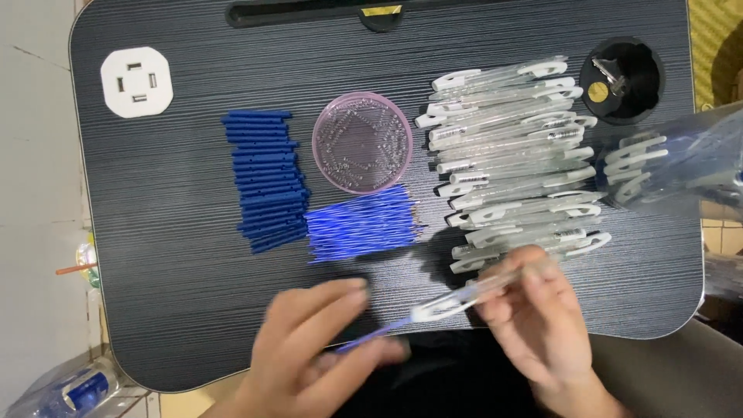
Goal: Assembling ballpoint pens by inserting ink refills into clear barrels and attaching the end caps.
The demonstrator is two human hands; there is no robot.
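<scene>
My right hand grips a clear pen barrel with a white clip, held slantwise above the tray's near edge. My left hand pinches a thin blue refill whose tip points toward the barrel's open end; both are motion-blurred. Just beyond lies a pile of blue refills. A stack of clear barrels with white clips runs down the right side. A row of dark blue pen grips lies on the left. A pink round dish holds several tiny clear parts.
All rests on a dark striped lap desk with a white socket plate at its far left and a black cup hole at its far right. A clear plastic bag of pens overhangs the right edge.
</scene>
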